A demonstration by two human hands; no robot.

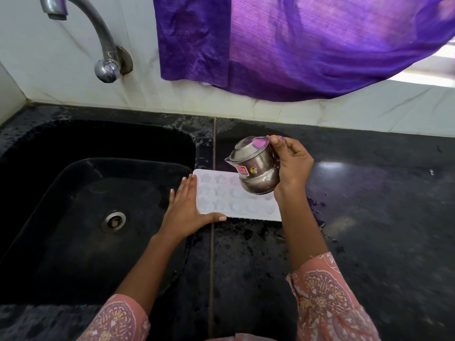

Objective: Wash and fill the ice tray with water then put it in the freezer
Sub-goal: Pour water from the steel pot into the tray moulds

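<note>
Filling is judged to be the step in hand: the ice tray (248, 216) is laid flat on the wet black worktop (369, 193), just right of the sink (73, 217), w/ its short end at the sink's right rim, and a lidded steel jug (256, 168) is held over it. Washing is prob. done, since droplets are seen on the worktop beside the sink and the tray is out of the basin, but that is inferred only. No stream can be made out at the spout, and whether any of the pale star-shaped cells hold water cannot be told. Left to do, as judged: cells to be topped up, then the tray carried level to the freezer, which is not in view. The left grip (187, 207) is released, i.e. fingers straight against the tray end nearest the sink, thumb along the front edge; the tray is steadied, not grasped. The right grip (293, 168) is clenched round the jug on the side away from the sink, 1 digit on the lid. The jug is tilted, spout toward the sink, above the tray's far cells.
</note>
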